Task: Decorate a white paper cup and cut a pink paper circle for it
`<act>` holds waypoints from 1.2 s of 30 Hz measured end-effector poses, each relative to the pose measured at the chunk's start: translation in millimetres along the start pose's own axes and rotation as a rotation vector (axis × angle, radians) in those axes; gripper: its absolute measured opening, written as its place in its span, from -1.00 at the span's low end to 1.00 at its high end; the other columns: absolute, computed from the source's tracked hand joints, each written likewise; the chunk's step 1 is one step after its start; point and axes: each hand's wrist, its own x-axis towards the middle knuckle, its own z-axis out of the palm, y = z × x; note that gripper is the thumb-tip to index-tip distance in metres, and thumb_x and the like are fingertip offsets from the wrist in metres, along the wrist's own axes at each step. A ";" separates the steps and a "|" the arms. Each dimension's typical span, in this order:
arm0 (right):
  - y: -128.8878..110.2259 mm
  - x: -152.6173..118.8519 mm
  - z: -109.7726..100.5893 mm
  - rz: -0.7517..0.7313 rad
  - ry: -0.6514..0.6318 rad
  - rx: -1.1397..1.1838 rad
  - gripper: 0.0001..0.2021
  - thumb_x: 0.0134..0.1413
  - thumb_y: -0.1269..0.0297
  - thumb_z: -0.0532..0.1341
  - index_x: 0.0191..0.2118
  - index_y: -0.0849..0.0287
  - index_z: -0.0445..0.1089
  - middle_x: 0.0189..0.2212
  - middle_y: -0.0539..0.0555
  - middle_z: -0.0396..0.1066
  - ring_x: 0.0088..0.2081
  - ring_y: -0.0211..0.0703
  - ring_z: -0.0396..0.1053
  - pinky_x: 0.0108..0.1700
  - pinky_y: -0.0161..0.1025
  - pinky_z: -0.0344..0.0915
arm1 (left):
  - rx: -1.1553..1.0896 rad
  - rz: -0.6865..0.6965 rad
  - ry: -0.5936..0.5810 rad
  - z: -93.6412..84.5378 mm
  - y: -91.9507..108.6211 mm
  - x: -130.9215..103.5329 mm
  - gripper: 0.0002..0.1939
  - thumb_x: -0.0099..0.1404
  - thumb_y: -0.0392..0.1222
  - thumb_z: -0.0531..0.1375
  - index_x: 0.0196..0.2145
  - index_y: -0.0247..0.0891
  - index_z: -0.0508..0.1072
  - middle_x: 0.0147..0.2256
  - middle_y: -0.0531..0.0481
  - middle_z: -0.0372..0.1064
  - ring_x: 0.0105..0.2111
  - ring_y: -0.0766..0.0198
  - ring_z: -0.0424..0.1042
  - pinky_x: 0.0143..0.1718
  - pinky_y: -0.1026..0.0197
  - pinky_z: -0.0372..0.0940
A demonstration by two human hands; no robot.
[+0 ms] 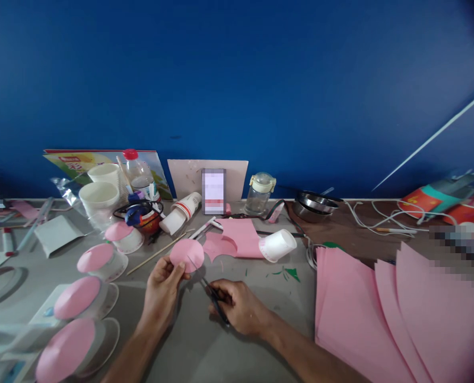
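My left hand [166,281] pinches a round pink paper disc [187,252] at its lower edge, thumb on top. In my right hand [237,306] is a pair of dark-handled scissors [218,304], its blades reaching up to the right side of the disc. Whether the blades are parted is too small to tell. Just behind the disc lie pink paper offcuts [240,236] with curved cut edges. A white paper cup [277,245] rests tilted on its side to their right. To the left, several upturned cups carry pink discs on their bases, such as this topped cup [102,262].
Pink paper sheets [348,303] are stacked at the right. Along the blue wall stand a phone [213,191], a glass jar [259,196], metal bowls [315,205], a red-capped bottle [137,170] and stacked paper cups [99,197]. White cables [374,218] trail at the back right.
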 end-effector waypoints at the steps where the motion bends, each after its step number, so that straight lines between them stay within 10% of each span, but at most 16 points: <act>1: -0.2 -0.2 0.0 -0.003 -0.004 0.006 -0.92 -0.08 0.47 0.19 -0.40 0.21 0.40 -0.60 -0.12 0.17 -0.54 -0.38 0.10 -0.51 -0.46 0.04 | -0.001 -0.002 -0.002 0.0 0.1 0.0 -0.69 0.01 -0.11 0.38 -0.31 -0.29 0.45 -0.49 0.11 0.38 -0.55 0.42 0.31 -0.46 0.36 0.25; 23: -1.7 -0.6 -0.3 -0.013 0.005 -0.009 -0.89 -0.08 0.50 0.18 -0.40 0.20 0.42 -0.62 -0.12 0.17 -0.57 -0.38 0.13 -0.53 -0.45 0.01 | -0.030 0.014 0.014 -2.3 0.7 1.9 -0.70 0.02 -0.13 0.38 -0.31 -0.28 0.45 -0.48 0.11 0.39 -0.53 0.43 0.29 -0.45 0.37 0.23; 30: -4.8 0.1 -10.9 0.000 0.082 -0.304 -0.83 -0.10 0.39 0.29 -0.29 0.20 0.49 -0.64 -0.10 0.29 -0.58 -0.34 0.13 -0.50 -0.40 0.04 | -0.106 0.034 0.115 -5.1 5.4 5.2 -0.71 -0.01 -0.17 0.40 -0.37 -0.26 0.41 -0.52 0.16 0.35 -0.57 0.46 0.26 -0.50 0.40 0.20; 36: -0.8 1.2 -21.8 -0.038 0.246 -0.740 -0.66 0.11 0.35 0.14 0.03 0.19 0.37 -0.20 0.16 0.52 -0.25 -0.06 0.43 -0.17 -0.24 0.21 | -0.108 -0.010 0.042 -5.5 -1.5 6.7 -0.71 0.01 -0.13 0.40 -0.37 -0.29 0.42 -0.49 0.14 0.37 -0.55 0.48 0.25 -0.49 0.42 0.19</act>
